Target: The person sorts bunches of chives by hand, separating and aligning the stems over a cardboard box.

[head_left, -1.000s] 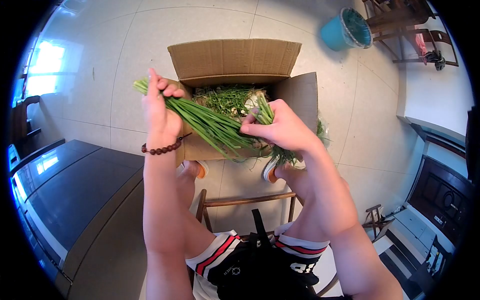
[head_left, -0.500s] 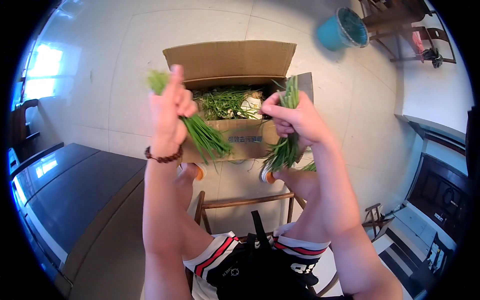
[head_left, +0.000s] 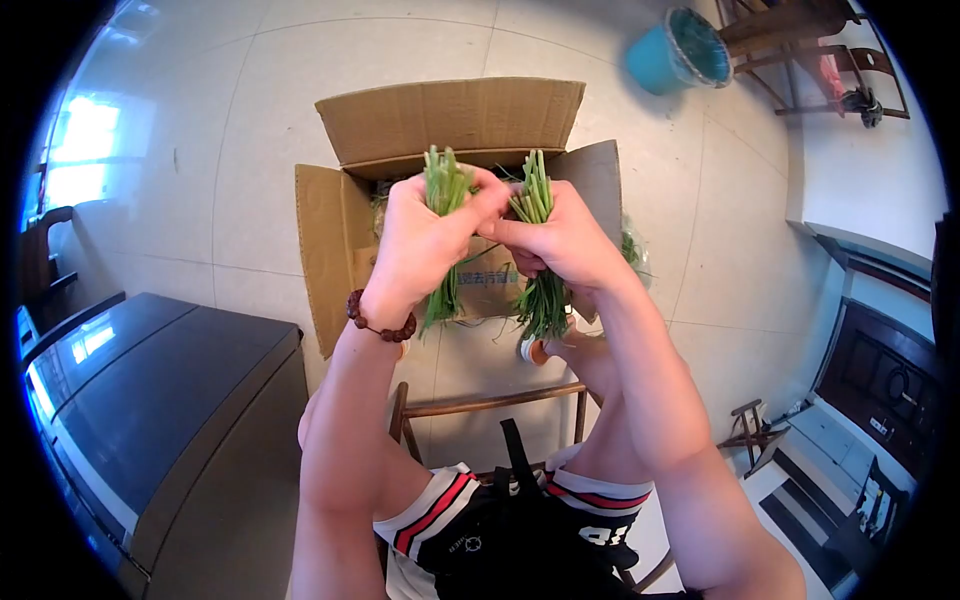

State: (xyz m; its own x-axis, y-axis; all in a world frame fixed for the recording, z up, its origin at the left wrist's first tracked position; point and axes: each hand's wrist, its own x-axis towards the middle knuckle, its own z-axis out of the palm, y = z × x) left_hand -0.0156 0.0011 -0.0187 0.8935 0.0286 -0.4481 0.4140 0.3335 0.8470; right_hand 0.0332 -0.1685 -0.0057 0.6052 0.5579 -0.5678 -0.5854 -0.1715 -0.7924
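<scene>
My left hand (head_left: 425,225) is closed round one bundle of long green stalks (head_left: 446,183), its pale cut ends up and its leaves hanging down. Beside it, my right hand (head_left: 565,235) grips a second green bundle (head_left: 541,300), also upright. The fingertips of both hands meet or nearly meet between the bundles. Below them stands an open cardboard box (head_left: 450,115) with its flaps spread; my hands hide most of what lies inside.
A blue bucket (head_left: 655,60) with a plastic liner stands at the upper right beside wooden furniture (head_left: 790,50). A dark glossy cabinet (head_left: 180,370) fills the left. A wooden bar (head_left: 490,401) crosses between my legs. Greens in a clear bag (head_left: 632,248) lie right of the box.
My left hand has swung right with its bundle, from beside the box to next to my right hand, and the bundle has turned upright. The right bundle, now more upright, is still held.
</scene>
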